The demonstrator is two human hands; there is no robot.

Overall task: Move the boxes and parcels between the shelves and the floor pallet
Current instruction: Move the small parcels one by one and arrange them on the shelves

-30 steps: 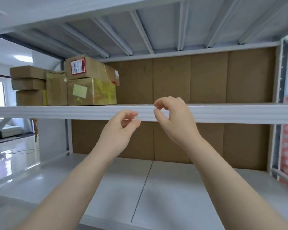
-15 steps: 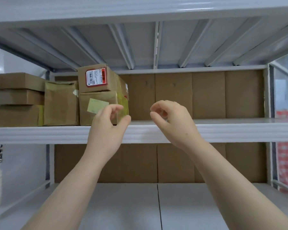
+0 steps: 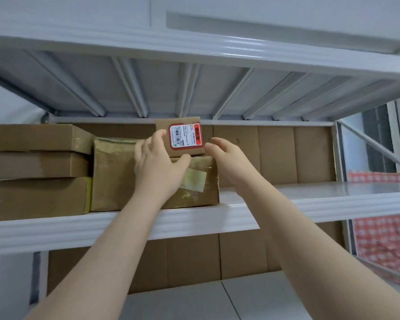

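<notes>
Two bare arms reach up and forward to a white metal shelf (image 3: 310, 204). The small box with a red label (image 3: 183, 137) sits on top of a tape-wrapped parcel (image 3: 201, 181) on that shelf. The left hand (image 3: 157, 165) is spread, fingers up along the box's left side and thumb stretched under its lower front edge. The right hand (image 3: 226, 158) is loosely open, fingertips just beside the box's right edge; contact cannot be told. A stack of three flat boxes (image 3: 39, 165) stands further left.
</notes>
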